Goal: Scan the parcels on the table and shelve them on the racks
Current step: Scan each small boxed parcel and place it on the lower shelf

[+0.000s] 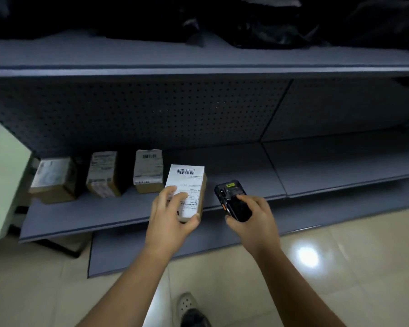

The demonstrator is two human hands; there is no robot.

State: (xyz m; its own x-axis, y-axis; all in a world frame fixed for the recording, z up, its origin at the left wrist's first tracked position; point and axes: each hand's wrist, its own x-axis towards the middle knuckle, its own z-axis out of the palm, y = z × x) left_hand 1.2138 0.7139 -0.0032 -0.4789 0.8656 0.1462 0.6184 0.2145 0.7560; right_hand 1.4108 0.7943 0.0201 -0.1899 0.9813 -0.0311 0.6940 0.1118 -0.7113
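My left hand [172, 213] grips a small cardboard parcel [191, 182] with a white barcode label on top, held over the front of the grey rack shelf [234, 171]. Fingers lie on the label and the thumb curls round its near end. Just to its right, my right hand [250, 218] holds a black handheld scanner [230, 197], its back facing up. Three other labelled parcels stand in a row on the same shelf to the left: one [148, 170], a second [103, 173] and a third [53, 179].
The shelf runs on to the right, bare grey metal, with a perforated back panel [151, 109]. An upper shelf [198, 57] carries dark bags. A lower shelf edge [151, 246] juts out near the tiled floor. A pale cabinet [3, 180] stands at the left. My shoe [189, 308] shows below.
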